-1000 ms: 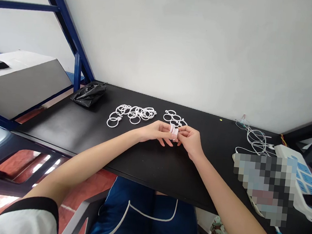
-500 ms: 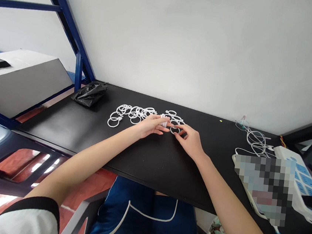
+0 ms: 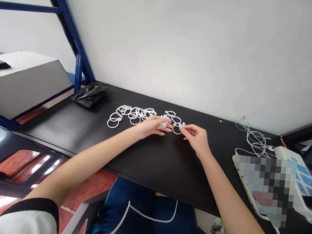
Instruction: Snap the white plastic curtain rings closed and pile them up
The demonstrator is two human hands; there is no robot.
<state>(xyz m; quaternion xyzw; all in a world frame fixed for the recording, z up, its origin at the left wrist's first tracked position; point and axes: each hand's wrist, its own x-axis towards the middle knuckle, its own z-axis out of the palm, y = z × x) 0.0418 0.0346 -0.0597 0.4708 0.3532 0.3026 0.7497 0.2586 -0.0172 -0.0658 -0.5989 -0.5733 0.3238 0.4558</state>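
Observation:
Two groups of white plastic rings lie on a black table (image 3: 146,157): a larger pile (image 3: 130,114) to the left and a smaller cluster (image 3: 174,118) beside it. My left hand (image 3: 153,126) rests on the table between them, fingers stretched, with several white rings stacked on one finger near its tip. My right hand (image 3: 197,138) pinches the clasp of a single white ring (image 3: 177,129) lying at the near edge of the smaller cluster.
A crumpled black bag (image 3: 89,94) sits at the table's back left. White cables (image 3: 255,140) and a white and blue power strip (image 3: 300,177) lie at the right, beside a blurred object. A blue metal frame (image 3: 70,33) rises at the left.
Both hands moved apart and forward from a joined position. My left hand stretched out toward the rings. My right hand reached the small cluster and pinched a ring.

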